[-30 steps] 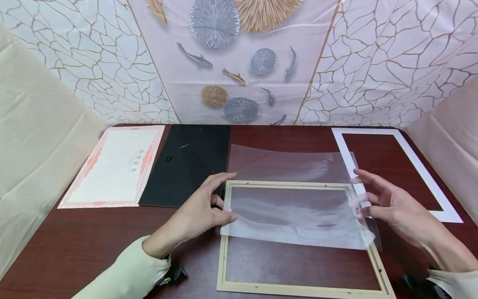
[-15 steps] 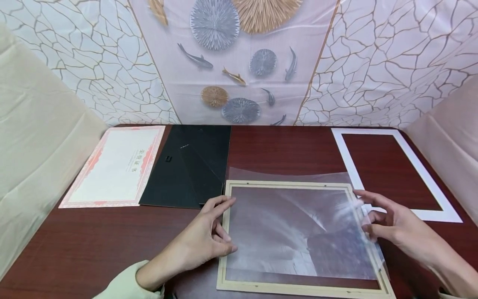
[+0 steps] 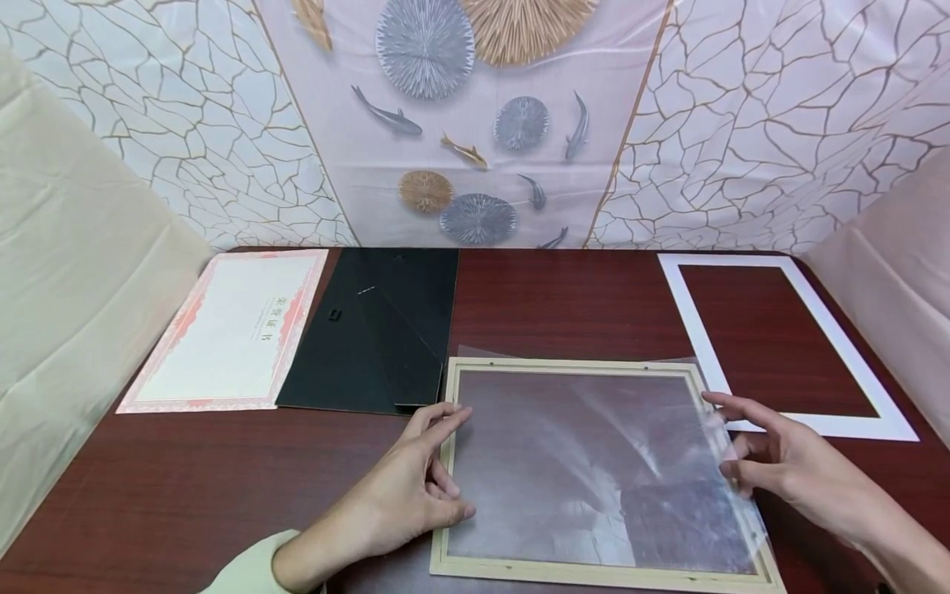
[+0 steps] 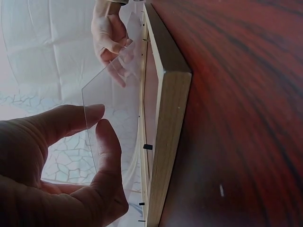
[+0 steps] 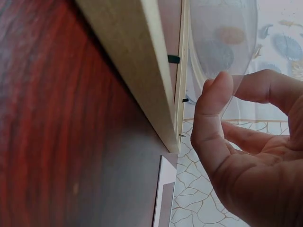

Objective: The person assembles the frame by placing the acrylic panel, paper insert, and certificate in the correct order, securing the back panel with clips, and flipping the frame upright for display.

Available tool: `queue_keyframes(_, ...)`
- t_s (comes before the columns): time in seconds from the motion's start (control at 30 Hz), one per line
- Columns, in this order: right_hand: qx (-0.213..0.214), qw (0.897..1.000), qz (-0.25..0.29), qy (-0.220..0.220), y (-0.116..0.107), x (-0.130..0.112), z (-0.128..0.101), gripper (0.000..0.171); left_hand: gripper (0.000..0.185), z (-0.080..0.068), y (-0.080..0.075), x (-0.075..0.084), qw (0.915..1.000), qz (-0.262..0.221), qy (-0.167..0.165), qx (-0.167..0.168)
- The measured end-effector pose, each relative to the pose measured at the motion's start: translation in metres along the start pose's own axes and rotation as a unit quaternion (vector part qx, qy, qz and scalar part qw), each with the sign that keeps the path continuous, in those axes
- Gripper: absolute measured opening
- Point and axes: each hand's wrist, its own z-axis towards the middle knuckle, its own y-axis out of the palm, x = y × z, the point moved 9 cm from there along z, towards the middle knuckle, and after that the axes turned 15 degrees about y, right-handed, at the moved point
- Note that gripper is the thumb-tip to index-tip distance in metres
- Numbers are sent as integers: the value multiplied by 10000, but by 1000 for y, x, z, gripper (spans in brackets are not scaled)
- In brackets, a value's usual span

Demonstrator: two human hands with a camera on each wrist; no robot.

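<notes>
In it slides! The clear sheet [image 3: 549,470] has come nearer the person, its far edge almost level with the wooden frame's [image 3: 564,574] far rail. Its ends are up over the frame, long axis hand to hand; left hand [image 3: 404,487] and right hand [image 3: 797,466] pinch them, neither nearer. One sheet, one frame, one white mat [image 3: 844,346], one black board [image 3: 378,330], one certificate [image 3: 230,330].

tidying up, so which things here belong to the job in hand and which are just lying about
Job in hand:
clear plastic sheet, pinched by left hand and right hand
pale wooden frame beneath it

Lying about, though perhaps for the same frame:
pink-bordered certificate
black easel-back board
white window mat
</notes>
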Motion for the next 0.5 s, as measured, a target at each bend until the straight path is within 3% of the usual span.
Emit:
queue_keyframes(0.17,-114,9999,44,97,2,3,2,87,94,-2,1,-2,9999,134,63,8)
queue_keyframes(0.5,-221,9994,110,-254,5,2,1,90,94,-3,3,-5,9997,218,-12,-64)
